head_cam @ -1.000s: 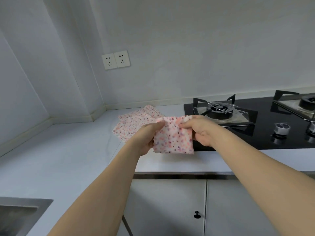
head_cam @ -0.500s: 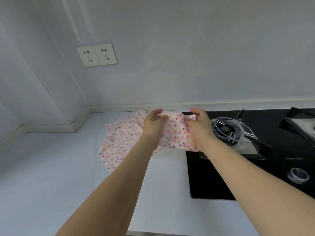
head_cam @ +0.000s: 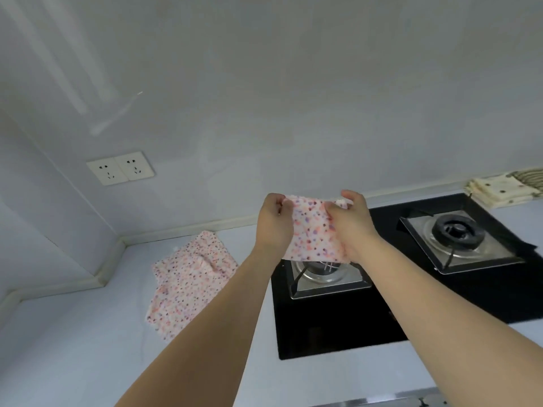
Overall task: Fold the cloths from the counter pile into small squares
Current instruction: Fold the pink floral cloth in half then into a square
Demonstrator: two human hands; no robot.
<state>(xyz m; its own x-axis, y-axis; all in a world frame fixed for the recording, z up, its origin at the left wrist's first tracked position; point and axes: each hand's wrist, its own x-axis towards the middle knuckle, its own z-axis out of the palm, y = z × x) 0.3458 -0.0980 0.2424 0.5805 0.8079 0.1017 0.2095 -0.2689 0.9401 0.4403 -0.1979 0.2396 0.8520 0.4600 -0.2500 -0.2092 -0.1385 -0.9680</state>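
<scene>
We hold one folded floral cloth (head_cam: 313, 230) in the air above the front-left burner (head_cam: 321, 273) of the black hob (head_cam: 338, 327), clear of the desk (head_cam: 73, 333). The left hand (head_cam: 274, 223) grips the cloth's left edge, with the fingers curled over its top corner. The right hand (head_cam: 351, 226) grips the right edge, fingers wrapped round the fabric and the thumb raised at the top corner. The cloth hangs between the two hands as a small, roughly square panel, its lower edge just above the burner.

From the held cloth, the remaining floral cloths (head_cam: 189, 283) lie at 8 o'clock, loosely spread and rumpled on the desk, just beside the left edge of the hob. We cannot tell how many pieces make up this heap.

At 3 o'clock from the held cloth sits the second burner (head_cam: 457, 235). At 2 o'clock, past the far right corner of the hob, a stack of folded cream cloths (head_cam: 499, 190) rests on the desk against the wall. At 10 o'clock, a double wall socket (head_cam: 120, 168) is mounted on the wall (head_cam: 293, 98).
</scene>
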